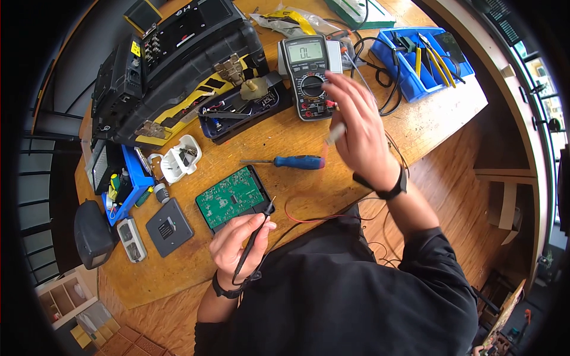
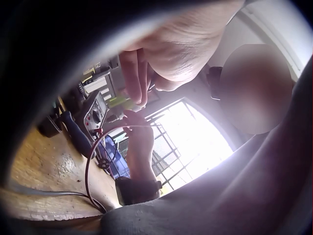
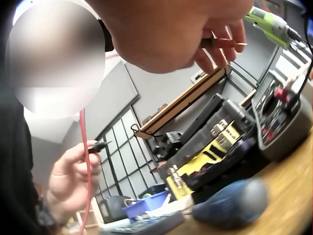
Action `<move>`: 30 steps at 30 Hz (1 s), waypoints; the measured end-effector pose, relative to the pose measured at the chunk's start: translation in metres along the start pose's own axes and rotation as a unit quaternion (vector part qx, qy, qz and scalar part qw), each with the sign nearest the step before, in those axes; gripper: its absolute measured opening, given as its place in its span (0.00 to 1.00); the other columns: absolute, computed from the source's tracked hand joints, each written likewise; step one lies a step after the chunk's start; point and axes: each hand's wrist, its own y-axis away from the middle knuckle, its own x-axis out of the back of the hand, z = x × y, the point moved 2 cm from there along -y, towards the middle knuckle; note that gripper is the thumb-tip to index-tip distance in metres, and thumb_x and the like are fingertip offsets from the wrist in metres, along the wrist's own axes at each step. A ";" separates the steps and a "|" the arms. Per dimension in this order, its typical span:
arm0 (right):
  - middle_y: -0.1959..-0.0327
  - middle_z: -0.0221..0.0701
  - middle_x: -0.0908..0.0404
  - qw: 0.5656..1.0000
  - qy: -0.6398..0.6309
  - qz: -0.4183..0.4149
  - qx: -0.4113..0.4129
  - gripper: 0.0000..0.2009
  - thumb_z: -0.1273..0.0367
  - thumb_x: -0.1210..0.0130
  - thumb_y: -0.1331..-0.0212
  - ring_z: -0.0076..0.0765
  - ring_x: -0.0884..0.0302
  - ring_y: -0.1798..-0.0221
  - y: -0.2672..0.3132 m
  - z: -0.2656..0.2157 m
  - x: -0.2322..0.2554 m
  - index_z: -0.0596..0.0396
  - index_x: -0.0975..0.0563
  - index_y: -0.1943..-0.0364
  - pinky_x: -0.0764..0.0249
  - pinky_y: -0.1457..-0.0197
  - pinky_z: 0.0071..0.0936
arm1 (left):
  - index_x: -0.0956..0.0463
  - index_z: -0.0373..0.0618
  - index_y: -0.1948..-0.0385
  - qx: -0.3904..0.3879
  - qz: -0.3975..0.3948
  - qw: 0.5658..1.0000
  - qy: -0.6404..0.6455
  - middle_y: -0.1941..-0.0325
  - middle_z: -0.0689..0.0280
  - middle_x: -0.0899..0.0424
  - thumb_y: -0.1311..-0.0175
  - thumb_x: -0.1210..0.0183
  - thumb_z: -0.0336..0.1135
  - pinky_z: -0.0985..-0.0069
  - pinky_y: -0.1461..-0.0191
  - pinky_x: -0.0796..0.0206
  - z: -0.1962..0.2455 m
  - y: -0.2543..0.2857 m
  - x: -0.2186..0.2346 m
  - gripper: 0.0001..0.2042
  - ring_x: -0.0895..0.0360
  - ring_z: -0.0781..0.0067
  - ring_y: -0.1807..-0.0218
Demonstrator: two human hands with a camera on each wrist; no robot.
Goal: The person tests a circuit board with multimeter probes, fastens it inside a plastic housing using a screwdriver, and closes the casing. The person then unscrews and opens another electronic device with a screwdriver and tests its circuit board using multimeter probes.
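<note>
My left hand [image 1: 234, 244] pinches a black test probe [image 1: 252, 242], its metal tip pointing up beside a green circuit board [image 1: 222, 199] in a dark casing. My right hand [image 1: 362, 133] is raised near the multimeter [image 1: 307, 59], fingers stretched toward its dial. In the right wrist view this hand also holds a red test probe [image 3: 224, 43], whose tip sticks out past the fingers. The multimeter's screen reads OL. A blue-handled screwdriver [image 1: 300, 162] lies on the table between the board and the multimeter.
A large black-and-yellow case [image 1: 196, 71] stands at the back left, with a dark parts tray [image 1: 237, 121] before it. Behind on the right is a blue bin [image 1: 415, 83] of pliers. A white container [image 1: 180, 159], a grey square plate [image 1: 170, 228] and probe leads [image 1: 309, 221] lie around.
</note>
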 end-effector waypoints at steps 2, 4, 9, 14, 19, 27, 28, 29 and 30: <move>0.28 0.50 0.21 0.998 0.049 -0.026 0.000 0.24 0.77 0.37 0.40 0.61 0.25 0.26 -0.008 0.020 -0.007 0.64 0.22 0.37 0.32 0.21 0.54 | 0.14 0.30 0.45 0.004 -0.001 1.000 0.003 0.55 0.48 0.08 0.27 0.32 0.18 0.70 0.55 0.12 0.000 0.001 0.000 0.12 0.06 0.60 0.60; 0.25 0.49 0.23 0.988 0.126 -0.087 0.017 0.27 0.72 0.34 0.40 0.58 0.27 0.22 -0.011 0.034 -0.018 0.64 0.23 0.35 0.36 0.18 0.55 | 0.14 0.34 0.46 0.015 0.016 1.000 -0.017 0.61 0.58 0.05 0.32 0.28 0.20 0.71 0.55 0.15 -0.001 0.000 -0.001 0.14 0.06 0.62 0.60; 0.24 0.48 0.23 0.980 0.162 -0.114 0.027 0.27 0.69 0.36 0.37 0.55 0.27 0.21 -0.008 0.039 -0.031 0.65 0.23 0.34 0.39 0.16 0.58 | 0.14 0.30 0.45 0.016 0.002 1.000 -0.011 0.56 0.48 0.07 0.27 0.32 0.18 0.70 0.55 0.12 -0.004 0.001 0.000 0.12 0.06 0.60 0.61; 0.25 0.53 0.23 0.960 0.237 -0.145 0.027 0.25 0.70 0.43 0.33 0.57 0.25 0.23 -0.010 0.027 -0.036 0.65 0.24 0.32 0.38 0.16 0.60 | 0.14 0.34 0.46 0.034 0.001 0.999 -0.018 0.61 0.58 0.05 0.32 0.29 0.20 0.71 0.54 0.15 -0.009 0.005 -0.003 0.14 0.07 0.62 0.60; 0.24 0.50 0.23 0.965 0.223 -0.135 0.016 0.30 0.74 0.44 0.34 0.52 0.24 0.24 -0.013 0.026 -0.037 0.60 0.27 0.25 0.37 0.16 0.57 | 0.14 0.34 0.46 0.044 0.007 0.999 -0.018 0.62 0.58 0.05 0.31 0.29 0.20 0.72 0.55 0.15 -0.012 0.007 -0.004 0.14 0.06 0.62 0.60; 0.23 0.50 0.24 0.964 0.222 -0.147 0.004 0.32 0.75 0.43 0.36 0.50 0.22 0.28 -0.011 0.024 -0.038 0.65 0.29 0.24 0.35 0.17 0.55 | 0.14 0.31 0.45 0.040 -0.008 0.999 -0.003 0.57 0.49 0.07 0.26 0.33 0.21 0.70 0.56 0.12 -0.011 0.007 -0.006 0.11 0.05 0.60 0.61; 0.23 0.50 0.24 0.964 0.221 -0.146 0.005 0.32 0.75 0.43 0.36 0.50 0.22 0.28 -0.011 0.024 -0.039 0.65 0.29 0.24 0.35 0.17 0.55 | 0.14 0.31 0.45 0.040 -0.010 0.999 -0.004 0.57 0.49 0.07 0.26 0.33 0.21 0.70 0.56 0.12 -0.011 0.007 -0.006 0.11 0.05 0.60 0.61; 0.23 0.50 0.24 0.965 0.221 -0.140 0.010 0.32 0.75 0.43 0.36 0.50 0.21 0.30 -0.011 0.024 -0.039 0.66 0.28 0.25 0.34 0.18 0.54 | 0.14 0.31 0.45 0.040 -0.010 0.999 -0.004 0.57 0.49 0.07 0.26 0.33 0.21 0.70 0.56 0.12 -0.010 0.007 -0.006 0.11 0.05 0.60 0.61; 0.23 0.51 0.24 0.966 0.221 -0.134 0.015 0.32 0.75 0.43 0.37 0.50 0.21 0.32 -0.011 0.024 -0.039 0.66 0.28 0.25 0.33 0.18 0.53 | 0.14 0.31 0.45 0.038 -0.011 0.999 -0.004 0.57 0.49 0.07 0.26 0.33 0.21 0.70 0.56 0.12 -0.010 0.007 -0.006 0.11 0.05 0.59 0.61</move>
